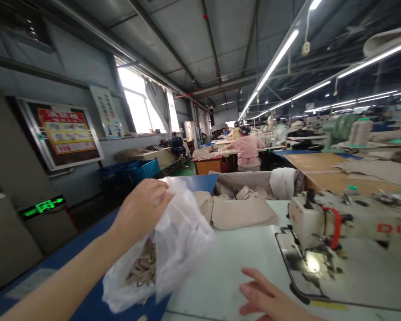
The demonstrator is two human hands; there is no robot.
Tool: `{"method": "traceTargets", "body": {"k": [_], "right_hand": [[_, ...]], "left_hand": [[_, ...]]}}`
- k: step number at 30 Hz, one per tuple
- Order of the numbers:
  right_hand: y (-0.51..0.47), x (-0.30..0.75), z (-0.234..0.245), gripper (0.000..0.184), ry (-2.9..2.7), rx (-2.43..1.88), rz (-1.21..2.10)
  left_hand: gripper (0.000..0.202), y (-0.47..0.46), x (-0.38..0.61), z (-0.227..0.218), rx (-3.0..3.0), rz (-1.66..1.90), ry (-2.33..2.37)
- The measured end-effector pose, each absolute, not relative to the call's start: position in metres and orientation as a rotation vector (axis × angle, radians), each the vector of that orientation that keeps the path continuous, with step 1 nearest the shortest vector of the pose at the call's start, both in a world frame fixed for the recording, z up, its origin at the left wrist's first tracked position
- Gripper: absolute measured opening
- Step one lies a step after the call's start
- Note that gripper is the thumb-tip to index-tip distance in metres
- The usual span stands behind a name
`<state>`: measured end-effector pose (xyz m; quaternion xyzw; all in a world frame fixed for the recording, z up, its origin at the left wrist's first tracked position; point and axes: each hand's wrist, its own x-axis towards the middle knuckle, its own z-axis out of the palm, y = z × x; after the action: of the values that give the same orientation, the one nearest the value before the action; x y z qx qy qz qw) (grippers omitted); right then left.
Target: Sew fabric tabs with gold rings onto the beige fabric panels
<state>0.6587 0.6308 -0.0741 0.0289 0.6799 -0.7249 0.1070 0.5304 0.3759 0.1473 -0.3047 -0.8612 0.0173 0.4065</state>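
My left hand (141,208) is closed on the top of a thin clear plastic bag (173,249) and holds it up over the left end of the sewing table (240,258). Inside the bag lies a bundle of small beige pieces (143,267). My right hand (270,298) rests low on the table with its fingers stretched out, holding nothing, just left of the sewing machine (324,223). A stack of beige fabric pieces (240,210) lies further back on the table.
A lamp lights the needle plate (312,264) of the machine. A fabric-lined bin (254,180) stands behind the table. A person in pink (247,150) sits at a far bench. Blue crates (140,171) line the left wall beside an aisle.
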Motion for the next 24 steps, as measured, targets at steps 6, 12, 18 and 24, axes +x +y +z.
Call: {"method": "traceTargets", "body": {"k": [6,12,18,24], "right_hand": [[0.633,0.653,-0.055,0.075,1.649,0.187,-2.229],[0.645,0.649,-0.08,0.056,1.475,0.376,-2.387],[0.651,0.648,-0.086,0.044,1.427,0.47,-2.415],[0.655,0.65,-0.082,0.049,1.474,0.45,-2.388]], "left_hand": [[0.037,0.452,0.555,0.085,-1.115,-0.261,-2.486],[0.042,0.495,0.568,0.08,-1.166,-0.751,-2.922],[0.055,0.503,0.555,0.072,-1.037,-1.643,-3.353],[0.021,0.495,0.548,0.033,-0.782,-1.334,-3.667]]}}
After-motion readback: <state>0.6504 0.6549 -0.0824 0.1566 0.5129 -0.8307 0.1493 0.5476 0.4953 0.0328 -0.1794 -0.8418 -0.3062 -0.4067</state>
